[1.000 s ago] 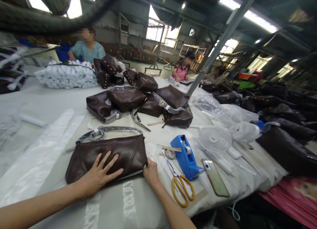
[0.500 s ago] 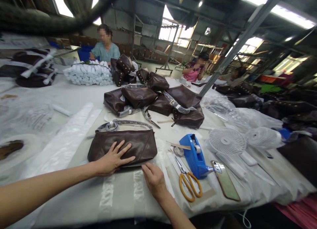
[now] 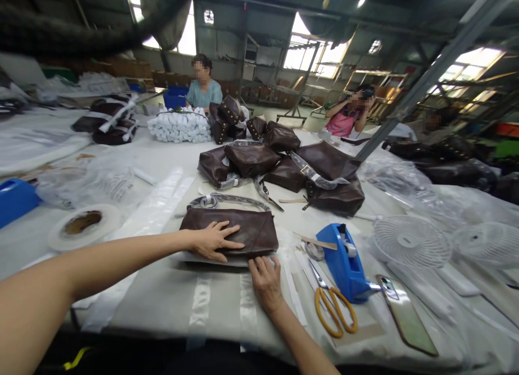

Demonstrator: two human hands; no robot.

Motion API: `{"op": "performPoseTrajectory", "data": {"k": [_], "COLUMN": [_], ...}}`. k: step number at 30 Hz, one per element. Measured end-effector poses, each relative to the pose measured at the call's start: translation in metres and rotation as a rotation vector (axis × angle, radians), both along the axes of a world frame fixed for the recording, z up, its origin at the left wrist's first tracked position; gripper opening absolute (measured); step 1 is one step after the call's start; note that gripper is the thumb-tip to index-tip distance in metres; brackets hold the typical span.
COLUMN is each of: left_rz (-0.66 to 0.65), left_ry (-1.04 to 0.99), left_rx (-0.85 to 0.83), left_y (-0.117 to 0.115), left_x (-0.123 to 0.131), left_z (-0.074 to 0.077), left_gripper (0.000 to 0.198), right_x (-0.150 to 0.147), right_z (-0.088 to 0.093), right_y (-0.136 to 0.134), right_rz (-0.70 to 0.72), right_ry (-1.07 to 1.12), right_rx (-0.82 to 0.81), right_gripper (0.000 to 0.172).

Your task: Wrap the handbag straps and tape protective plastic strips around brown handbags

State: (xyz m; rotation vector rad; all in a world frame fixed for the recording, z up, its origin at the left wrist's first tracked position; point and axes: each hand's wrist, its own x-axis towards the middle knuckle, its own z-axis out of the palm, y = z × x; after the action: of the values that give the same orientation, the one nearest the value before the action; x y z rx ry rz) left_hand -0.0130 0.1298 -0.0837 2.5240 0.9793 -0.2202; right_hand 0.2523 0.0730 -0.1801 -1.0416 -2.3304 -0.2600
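- Bag [image 3: 259, 229] lies flat on the near part of the table [image 3: 162, 315], its long axis running left to right
- Strap [image 3: 235, 197] side of the bag points far, the opposite long edge faces near, with a pale layer showing under it
- Left hand [image 3: 217, 241] rests palm down on the bag, fingers spread, pointing right
- Right hand [image 3: 265, 280] has bent fingers at the bag's near right corner; whether they pinch it, I cannot tell
- Scissors [image 3: 326, 288], then the blue dispenser [image 3: 343, 267], lie right of the bag
- More bags [image 3: 253, 159] are heaped on its far side
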Motion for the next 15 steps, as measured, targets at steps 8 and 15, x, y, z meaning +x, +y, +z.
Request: {"op": "performPoseTrajectory", "data": {"k": [8,15], "left_rz": [0.029,0.038], "left_ry": [0.001,0.080], "left_rx": [0.067,0.301], "left_y": [-0.013,-0.027], "left_x": [0.006,0.013], "left_z": [-0.002,-0.026], "left_gripper": [0.085,0.107], "right_x": [0.013,0.015], "right_z": [-0.001,-0.007], "right_y": [0.006,0.008], "right_rz": [-0.008,-0.028], "right_ry": [0.038,0.017], "right_rx": [0.092,0.159], "right_gripper": [0.026,0.030]}}
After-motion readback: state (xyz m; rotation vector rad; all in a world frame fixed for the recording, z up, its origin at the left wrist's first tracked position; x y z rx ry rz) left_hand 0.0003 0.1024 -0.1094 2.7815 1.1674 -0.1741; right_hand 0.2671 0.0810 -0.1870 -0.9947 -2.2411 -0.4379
